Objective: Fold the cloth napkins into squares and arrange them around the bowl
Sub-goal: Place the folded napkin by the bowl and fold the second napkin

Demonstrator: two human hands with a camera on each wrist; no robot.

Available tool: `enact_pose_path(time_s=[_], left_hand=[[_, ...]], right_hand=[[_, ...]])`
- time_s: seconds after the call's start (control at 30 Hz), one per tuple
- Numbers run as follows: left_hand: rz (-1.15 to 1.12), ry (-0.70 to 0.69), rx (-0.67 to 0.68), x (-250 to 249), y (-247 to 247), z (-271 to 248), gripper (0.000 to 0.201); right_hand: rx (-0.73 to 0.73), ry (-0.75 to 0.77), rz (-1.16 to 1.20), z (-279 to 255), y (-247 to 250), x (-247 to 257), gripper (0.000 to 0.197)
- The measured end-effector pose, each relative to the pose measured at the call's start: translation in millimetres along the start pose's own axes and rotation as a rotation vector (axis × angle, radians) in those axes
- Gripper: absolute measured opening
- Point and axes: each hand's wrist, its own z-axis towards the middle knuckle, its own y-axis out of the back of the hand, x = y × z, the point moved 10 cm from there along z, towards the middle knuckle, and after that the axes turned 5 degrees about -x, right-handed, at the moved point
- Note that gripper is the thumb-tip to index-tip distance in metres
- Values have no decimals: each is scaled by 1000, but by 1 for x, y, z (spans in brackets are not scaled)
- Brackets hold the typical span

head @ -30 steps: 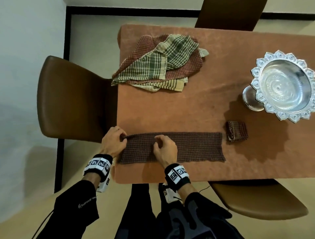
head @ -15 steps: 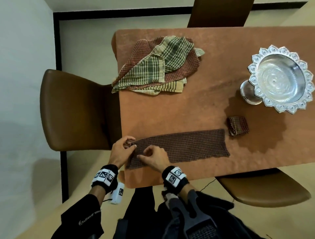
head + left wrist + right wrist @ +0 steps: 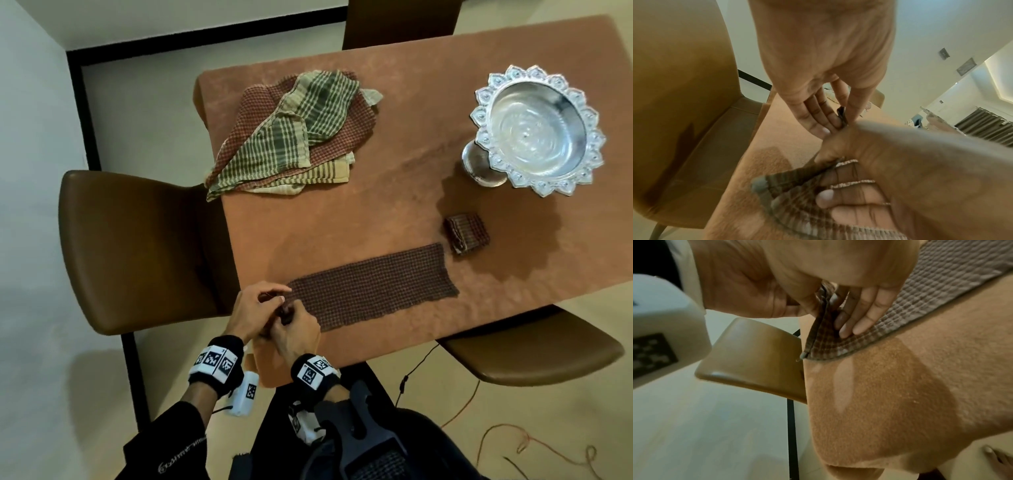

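Observation:
A dark brown checked napkin [image 3: 373, 284], folded into a long strip, lies along the table's near edge. My left hand [image 3: 274, 301] and right hand [image 3: 287, 318] meet at its left end and both pinch that end, lifted slightly off the table. The left wrist view shows my left thumb and fingers [image 3: 830, 120] pinching a corner of the napkin [image 3: 793, 186]. In the right wrist view my right fingers [image 3: 857, 321] press the raised edge of the napkin [image 3: 941, 280]. A small folded napkin [image 3: 467, 233] lies near the silver bowl [image 3: 537, 130] at the far right.
A pile of unfolded green, red and yellow checked napkins [image 3: 294, 133] sits at the table's far left. Brown chairs stand at the left [image 3: 137, 250], near right [image 3: 531, 353] and far side [image 3: 400, 20]. The table [image 3: 411, 192] wears a rust-coloured cover. An orange cable [image 3: 496, 438] lies on the floor.
My right hand slid from the strip's middle to its left end and joined the left hand. Both now pinch that end, which has lifted a little.

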Motion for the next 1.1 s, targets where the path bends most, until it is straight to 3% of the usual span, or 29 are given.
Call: enact_pose_path(time_s=[0.2,0.37,0.5,0.7,0.87,0.93,1.1], left_hand=[[17,1,74,-24,-12,6,22],[94,-76,163,-60,-38,17,31],[177,-143,220,-100,-76,29,17],[428,-324,269,-173,-161,55,9],[416,-254,360,-197,-238,88,11],[392,-207,384,-206,-264,100,15],[368,-163,336,-212,-301,123,17]], right_hand=[[146,-68,145,6,24,-25,7],[260,-75,317,17,67,-55,10],[213,-8,381,32,129,-77,12],[156,-101,473,70,214,-126,13],[124,-164,493,104,270,-159,4],[107,-213,520,116,287,-174,10],[62,-266,529,144,309,-204,6]])
